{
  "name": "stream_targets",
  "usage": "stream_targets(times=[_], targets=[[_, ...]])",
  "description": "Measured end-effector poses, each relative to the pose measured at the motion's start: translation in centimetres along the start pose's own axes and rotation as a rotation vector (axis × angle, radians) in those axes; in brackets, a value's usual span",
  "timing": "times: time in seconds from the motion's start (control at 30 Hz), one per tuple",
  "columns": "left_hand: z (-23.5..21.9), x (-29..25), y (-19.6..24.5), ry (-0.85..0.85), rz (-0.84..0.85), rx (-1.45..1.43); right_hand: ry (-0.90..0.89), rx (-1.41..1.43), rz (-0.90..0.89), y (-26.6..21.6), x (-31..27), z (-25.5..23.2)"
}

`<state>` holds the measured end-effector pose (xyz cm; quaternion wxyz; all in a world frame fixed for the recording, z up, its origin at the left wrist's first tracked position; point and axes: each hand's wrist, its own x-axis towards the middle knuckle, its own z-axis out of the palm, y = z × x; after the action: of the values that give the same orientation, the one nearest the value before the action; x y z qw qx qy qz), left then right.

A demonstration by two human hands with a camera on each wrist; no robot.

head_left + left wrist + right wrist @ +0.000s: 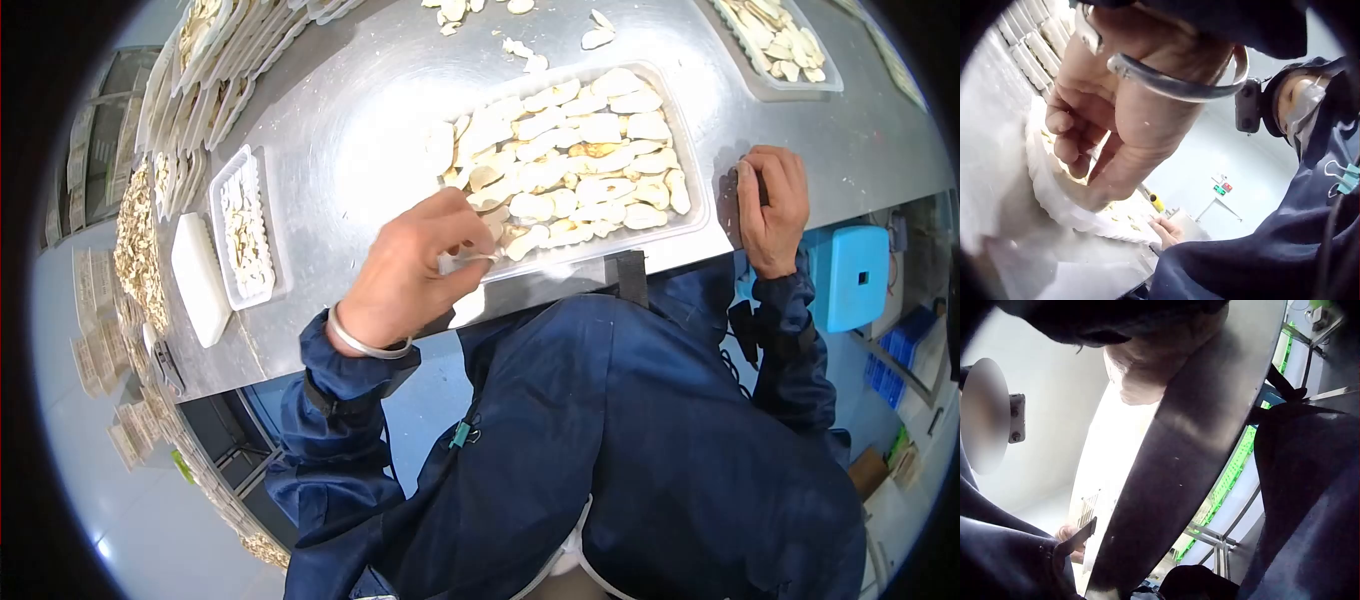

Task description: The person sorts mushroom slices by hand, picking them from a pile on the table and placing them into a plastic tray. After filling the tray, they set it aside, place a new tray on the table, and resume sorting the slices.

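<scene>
Pale, brown-edged slices (600, 127) lie in rough rows in a clear rectangular tray (703, 190) on the metal table. Over the tray's near left corner, my left hand (415, 265) has curled fingers, thumb and forefinger meeting at a thin pale slice (484, 259). In the left wrist view that hand (1129, 106) reaches inside the tray's scalloped rim (1054, 203); its fingertips are partly hidden. To the right of the tray, my right hand (774, 210) rests loosely curled at the table's edge, apart from the tray. The right wrist view shows part of it (1147, 365).
Left of the tray stand a small tray of white pieces (247, 235) and a white block-like container (200, 280). Stacked filled trays (205, 90) crowd the back left. Another filled tray (780, 45) sits back right; loose slices (597, 38) lie behind. A blue stool (850, 278) is below right.
</scene>
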<state>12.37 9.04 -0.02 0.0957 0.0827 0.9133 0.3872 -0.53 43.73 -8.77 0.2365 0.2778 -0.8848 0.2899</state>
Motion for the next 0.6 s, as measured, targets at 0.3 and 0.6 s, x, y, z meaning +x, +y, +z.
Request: stream_targets(times=[0.3, 0.6], targets=[[0.3, -1.6, 0.2, 0.397, -0.283, -0.699, -0.005, 0.012, 0.004, -0.1, 0.0, 0.0], [2.9, -3.0, 0.2, 0.397, -0.216, -0.146, 0.003, 0.02, 0.002, -0.2, 0.0, 0.0]])
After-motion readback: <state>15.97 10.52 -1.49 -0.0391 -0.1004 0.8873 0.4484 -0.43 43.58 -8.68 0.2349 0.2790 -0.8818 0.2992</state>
